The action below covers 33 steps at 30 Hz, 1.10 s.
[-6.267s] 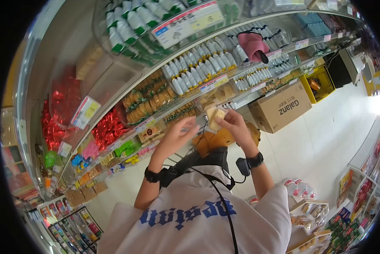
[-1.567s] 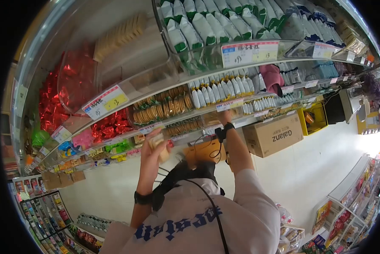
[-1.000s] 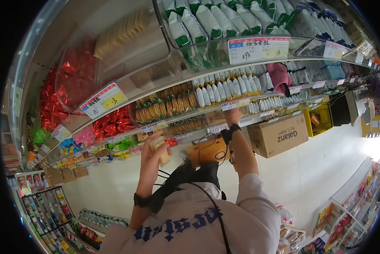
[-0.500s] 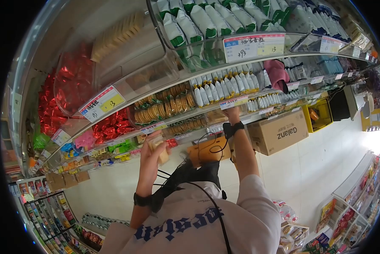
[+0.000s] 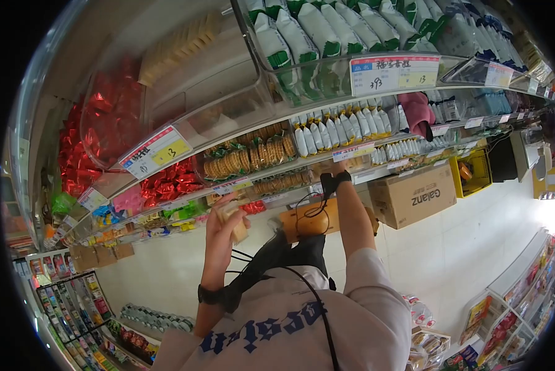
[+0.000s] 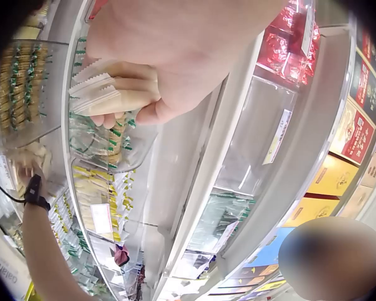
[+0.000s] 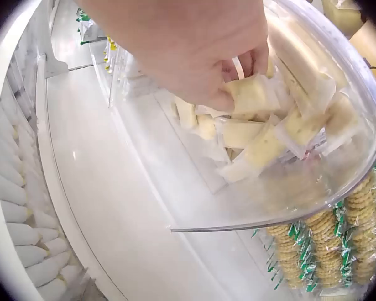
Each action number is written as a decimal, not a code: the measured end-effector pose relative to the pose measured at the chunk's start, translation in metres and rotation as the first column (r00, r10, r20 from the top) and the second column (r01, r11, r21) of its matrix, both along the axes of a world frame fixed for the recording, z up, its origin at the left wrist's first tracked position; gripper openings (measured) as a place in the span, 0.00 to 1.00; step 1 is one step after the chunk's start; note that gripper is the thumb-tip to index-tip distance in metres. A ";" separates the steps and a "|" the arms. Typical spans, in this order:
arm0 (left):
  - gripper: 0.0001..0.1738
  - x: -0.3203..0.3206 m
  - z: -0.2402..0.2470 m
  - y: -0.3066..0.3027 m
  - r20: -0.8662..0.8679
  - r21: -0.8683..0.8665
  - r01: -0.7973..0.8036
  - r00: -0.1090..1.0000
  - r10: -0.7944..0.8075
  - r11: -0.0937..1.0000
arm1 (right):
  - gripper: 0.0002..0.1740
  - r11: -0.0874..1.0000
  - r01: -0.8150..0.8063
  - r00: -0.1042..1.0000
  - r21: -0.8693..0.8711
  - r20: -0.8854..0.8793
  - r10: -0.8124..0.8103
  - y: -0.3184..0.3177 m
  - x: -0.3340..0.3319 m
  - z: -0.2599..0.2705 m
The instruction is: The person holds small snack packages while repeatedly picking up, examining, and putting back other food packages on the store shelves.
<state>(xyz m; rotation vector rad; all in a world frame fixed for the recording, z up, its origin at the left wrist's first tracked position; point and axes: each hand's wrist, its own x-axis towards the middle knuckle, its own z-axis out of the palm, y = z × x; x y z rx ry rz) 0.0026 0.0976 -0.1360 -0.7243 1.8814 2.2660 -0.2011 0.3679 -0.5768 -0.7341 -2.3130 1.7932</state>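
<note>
- On my left wrist feed, the left hand [image 6: 169,47] grips a small stack of wrapped pale pieces [image 6: 122,88] between thumb and fingers, in front of the shelves.
- My right wrist feed has the right hand [image 7: 194,50] inside a clear bin [image 7: 260,204], thumb and fingers seemingly pinching a wrapped piece [image 7: 254,95]; the fingers partly hide one another, so I can't be certain.
- Similar loose pieces [image 7: 257,147] lie heaped in that bin, just below the fingertips.
- Beside the bin I see stacked round biscuits [image 7: 323,244] in clear, green-ended wrappers.
- From the head camera I get yellow-edged white packets [image 5: 342,131] above the right hand and a cardboard box [image 5: 413,195] near the right forearm.
</note>
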 end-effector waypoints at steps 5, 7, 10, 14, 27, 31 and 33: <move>0.28 -0.007 0.001 0.006 0.011 0.038 0.047 0.999 -0.047 0.998 | 0.16 0.982 -0.072 0.996 0.173 -0.044 0.081 0.013 0.001 0.004; 0.28 -0.008 0.000 0.011 0.014 0.052 0.075 0.997 -0.076 0.996 | 0.15 0.979 -0.090 0.994 0.185 -0.050 0.101 0.019 0.006 0.006; 0.28 -0.012 -0.004 0.018 0.051 0.080 0.089 0.994 -0.093 0.993 | 0.14 0.999 -0.032 0.999 0.007 -0.017 0.032 0.025 0.012 0.027; 0.28 -0.016 -0.009 0.024 0.031 0.119 0.172 0.984 -0.177 0.978 | 0.20 0.862 -0.165 0.979 -0.479 0.023 0.200 0.037 0.056 0.115; 0.26 -0.030 -0.011 0.070 -0.071 0.261 0.313 0.950 -0.305 0.913 | 0.21 0.475 -0.511 0.843 -0.716 -0.310 0.440 0.006 0.181 0.417; 0.28 -0.029 -0.006 0.085 -0.099 0.312 0.327 0.945 -0.311 0.892 | 0.24 0.595 -0.498 0.867 -0.631 -0.364 0.339 -0.013 0.185 0.427; 0.27 -0.033 0.004 0.088 -0.107 0.344 0.328 0.945 -0.310 0.880 | 0.24 0.675 -0.479 0.873 -0.561 -0.385 0.299 -0.019 0.187 0.422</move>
